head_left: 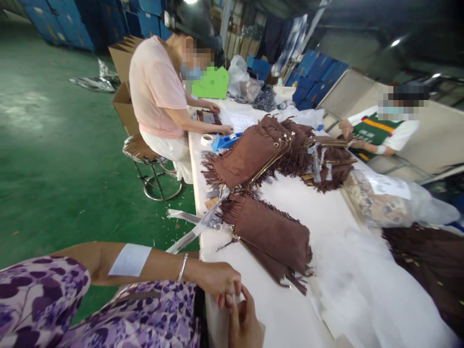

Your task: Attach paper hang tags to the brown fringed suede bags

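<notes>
At the near table edge my two hands meet, fingertips touching. My left hand (219, 280), with a bracelet on its wrist, is closed in a pinch. My right hand (246, 319) has its fingers curled up against it. Whatever lies between the fingers is too small or hidden to make out. Just beyond them on the white table (275, 309) lies a brown fringed bag (273, 237) with a zip, atop another brown piece. A larger pile of brown fringed bags (250, 152) is further back. Clear plastic strips (195, 232) hang over the table's left edge.
A person in a pink top (155, 82) works at the far left beside a blue tape dispenser (226, 141). Another person in a green vest (375, 133) handles bags across the table. A plastic-wrapped bundle (384, 198) and white sheeting (366, 280) lie to the right. A stool (155, 169) stands left.
</notes>
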Demonstrator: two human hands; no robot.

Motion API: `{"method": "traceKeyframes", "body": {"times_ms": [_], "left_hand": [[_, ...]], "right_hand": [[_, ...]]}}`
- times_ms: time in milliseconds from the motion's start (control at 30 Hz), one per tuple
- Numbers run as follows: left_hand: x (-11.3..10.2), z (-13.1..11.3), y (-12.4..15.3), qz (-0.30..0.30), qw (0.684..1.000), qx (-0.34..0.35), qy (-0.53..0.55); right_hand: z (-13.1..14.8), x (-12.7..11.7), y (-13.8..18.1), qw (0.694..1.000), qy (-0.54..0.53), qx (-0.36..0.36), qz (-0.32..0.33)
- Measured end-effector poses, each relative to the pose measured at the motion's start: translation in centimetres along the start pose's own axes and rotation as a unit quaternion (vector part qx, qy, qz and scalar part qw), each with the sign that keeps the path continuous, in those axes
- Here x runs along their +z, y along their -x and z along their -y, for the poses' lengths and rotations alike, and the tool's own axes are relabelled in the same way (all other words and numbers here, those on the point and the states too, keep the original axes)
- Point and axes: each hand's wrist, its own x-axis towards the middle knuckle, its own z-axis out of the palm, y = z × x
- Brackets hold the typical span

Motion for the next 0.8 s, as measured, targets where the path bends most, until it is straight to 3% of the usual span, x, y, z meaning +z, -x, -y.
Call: {"method": "traceKeyframes", "body": {"times_ms": [67, 200, 333, 400, 467, 533, 600, 700, 800], "left_hand": [[-0.4, -0.3, 0.4, 0.006, 1.0, -0.015, 0.011], [-0.1, -1.8, 1.6, -0.141, 0.988, -0.038, -0.043], [-0.5, -3.8, 3.5, -0.212, 0.968, -0.005, -0.136], [-1.2, -4.5, 4.0, -0.319, 0.908, 0.035, -0.269], [-1.7, -4.7, 3.9, -0.419, 0.805, 0.066, -0.414], [-2.1, -4.4, 2.9, -0.466, 0.726, 0.063, -0.502], [-2.3, -3.9, 1.4, -0.484, 0.693, 0.031, -0.533], [-2.7, -3.2, -0.1, -0.489, 0.718, -0.022, -0.494], [-3.3, -2.9, 0.4, -0.462, 0.8, -0.02, -0.383]], "right_hand": [[0.3, -0.2, -0.3, 1.0, 0.008, 0.009, 0.0], [1.3, -0.3, -0.9, 1.0, 0.0, -0.012, -0.016], [2.6, -0.8, -1.9, 0.998, -0.049, -0.018, -0.037], [3.2, -1.1, -2.8, 0.996, -0.076, 0.013, -0.043], [3.7, -1.5, -3.9, 0.995, -0.084, 0.04, -0.043], [4.1, -1.6, -5.2, 0.995, -0.075, 0.04, -0.047], [4.3, -1.5, -6.4, 0.997, -0.062, 0.014, -0.052], [4.4, -1.2, -7.8, 0.998, -0.049, -0.012, -0.04], [4.4, -0.9, -8.7, 0.998, -0.042, -0.004, -0.037]]}}
